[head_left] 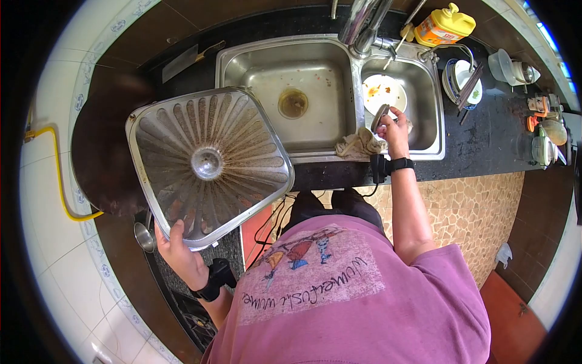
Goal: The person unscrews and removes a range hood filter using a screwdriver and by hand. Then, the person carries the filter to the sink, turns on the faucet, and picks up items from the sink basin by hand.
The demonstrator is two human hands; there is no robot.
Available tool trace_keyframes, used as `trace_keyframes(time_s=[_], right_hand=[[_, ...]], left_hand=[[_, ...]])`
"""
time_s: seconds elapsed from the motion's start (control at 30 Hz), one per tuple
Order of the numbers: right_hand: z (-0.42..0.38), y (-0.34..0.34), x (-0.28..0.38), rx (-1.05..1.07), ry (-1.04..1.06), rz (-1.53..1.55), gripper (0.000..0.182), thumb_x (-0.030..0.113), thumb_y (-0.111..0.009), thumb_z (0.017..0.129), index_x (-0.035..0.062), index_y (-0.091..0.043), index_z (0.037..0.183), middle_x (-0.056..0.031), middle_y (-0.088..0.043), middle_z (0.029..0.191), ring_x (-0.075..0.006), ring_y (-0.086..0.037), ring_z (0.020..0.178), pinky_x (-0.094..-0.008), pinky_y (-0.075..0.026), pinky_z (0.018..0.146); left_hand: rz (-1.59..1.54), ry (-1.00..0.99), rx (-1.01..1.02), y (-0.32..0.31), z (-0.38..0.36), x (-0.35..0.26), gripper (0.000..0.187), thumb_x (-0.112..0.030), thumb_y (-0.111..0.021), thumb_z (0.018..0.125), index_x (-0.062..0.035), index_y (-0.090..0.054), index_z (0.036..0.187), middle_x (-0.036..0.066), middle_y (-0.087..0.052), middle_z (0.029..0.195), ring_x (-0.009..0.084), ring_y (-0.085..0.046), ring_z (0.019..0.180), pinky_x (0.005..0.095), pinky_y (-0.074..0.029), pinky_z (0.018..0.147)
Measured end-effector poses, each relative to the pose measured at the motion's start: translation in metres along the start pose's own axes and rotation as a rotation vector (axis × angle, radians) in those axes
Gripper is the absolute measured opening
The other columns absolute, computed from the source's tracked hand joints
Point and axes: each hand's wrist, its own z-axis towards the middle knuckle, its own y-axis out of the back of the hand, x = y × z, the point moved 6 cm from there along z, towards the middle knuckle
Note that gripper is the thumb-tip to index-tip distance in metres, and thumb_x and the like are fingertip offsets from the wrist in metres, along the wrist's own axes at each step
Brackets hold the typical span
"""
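My left hand [180, 255] grips the near edge of a large square metal lid [242, 130], ribbed and brown-stained, with a round centre. The lid is tilted left of the sink. Over the front of the small right basin [429, 133], my right hand [395, 130] holds a small dark metallic object [379, 117] that I cannot make out clearly. Beyond it, a white plate [391, 91] with orange and brown food bits lies in that basin. A crumpled beige cloth [359, 144] rests on the sink's front rim beside my right hand.
The large basin [315, 76] has scraps around its drain. A cleaver [180, 65] lies back left. Behind the sink stand a faucet [365, 42] and a yellow bottle [445, 27]. Stacked bowls [451, 79] with chopsticks and several jars are on the right counter.
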Motion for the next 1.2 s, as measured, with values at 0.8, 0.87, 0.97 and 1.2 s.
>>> trace_keyframes(time_s=[0.8, 0.87, 0.97, 1.2], right_hand=[[0.066, -0.174, -0.117, 0.45, -0.086, -1.718, 0.043, 0.023, -0.052, 0.082, 0.0095, -0.049, 0.123, -0.0137, -0.058, 0.117, -0.0266, -0.057, 0.108, -0.0386, -0.048, 0.085], [0.086, -0.167, -0.129, 0.438, -0.137, -1.754, 0.04, 0.02, -0.053, 0.083, 0.0109, -0.052, 0.122, -0.0126, -0.057, 0.119, -0.0265, -0.057, 0.108, -0.0384, -0.049, 0.084], [0.084, -0.175, -0.115, 0.664, -0.196, -1.843, 0.038, 0.019, -0.053, 0.083, 0.0109, -0.054, 0.12, -0.0126, -0.057, 0.12, -0.0269, -0.057, 0.108, -0.038, -0.049, 0.083], [0.113, -0.224, -0.11, 0.228, 0.127, -1.16, 0.042, 0.014, -0.052, 0.078, 0.0012, -0.053, 0.118, -0.022, -0.056, 0.115, -0.0319, -0.053, 0.11, -0.0384, -0.043, 0.092]], left_hand=[[0.089, 0.043, -0.088, 0.007, 0.006, -0.015, 0.05, 0.003, -0.045, 0.077, 0.0065, -0.039, 0.127, 0.023, -0.051, 0.12, 0.0286, -0.054, 0.106, 0.0377, -0.044, 0.092], [0.054, 0.048, -0.057, 0.005, 0.017, -0.008, 0.048, 0.004, -0.044, 0.078, 0.0043, -0.041, 0.126, 0.02, -0.051, 0.119, 0.028, -0.055, 0.105, 0.0385, -0.047, 0.089], [0.094, 0.061, -0.071, 0.01, 0.023, -0.006, 0.048, 0.004, -0.044, 0.077, 0.0044, -0.041, 0.125, 0.021, -0.051, 0.118, 0.0283, -0.054, 0.106, 0.039, -0.047, 0.089], [0.164, 0.086, -0.105, -0.003, 0.045, -0.004, 0.045, 0.001, -0.044, 0.078, 0.0055, -0.043, 0.123, 0.018, -0.052, 0.117, 0.0253, -0.055, 0.103, 0.0341, -0.045, 0.089]])
